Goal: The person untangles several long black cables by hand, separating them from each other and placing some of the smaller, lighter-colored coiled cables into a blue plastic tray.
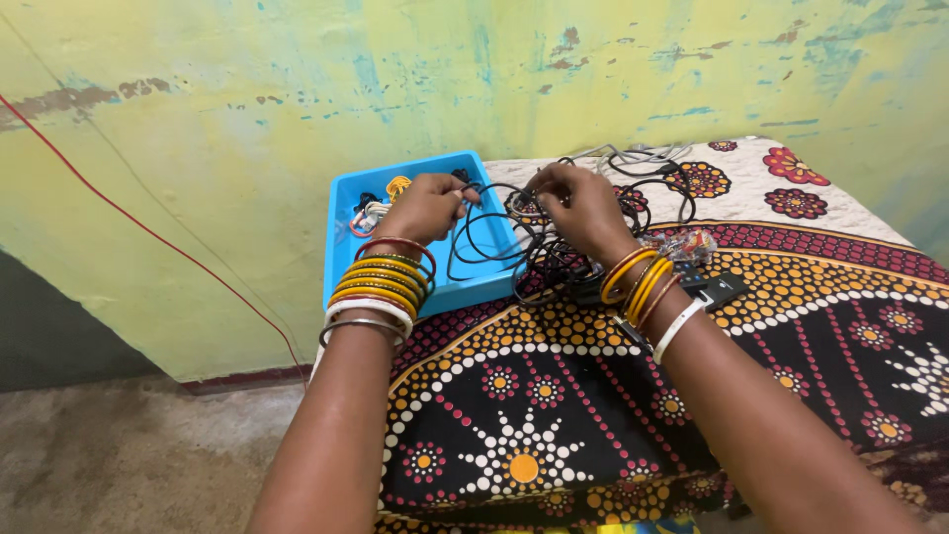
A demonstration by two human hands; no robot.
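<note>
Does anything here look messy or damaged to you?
Yes. The black cables lie in one tangled heap, spilling from the blue tray onto the patterned cloth, with both hands in them. Behind, the wall's paint is peeling.

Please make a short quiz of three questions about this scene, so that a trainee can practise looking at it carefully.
1. True or false: the blue tray lies on the floor.
2. What do both hands hold? A) a tangle of black cables B) a folded cloth C) a metal spoon
3. Fill in: both wrists carry many yellow and red ______.

Key
1. False. It lies at the left edge of the patterned cloth, next to the wall.
2. A. The left hand and the right hand grip the black cables above the tray's right side.
3. Bangles.
</note>
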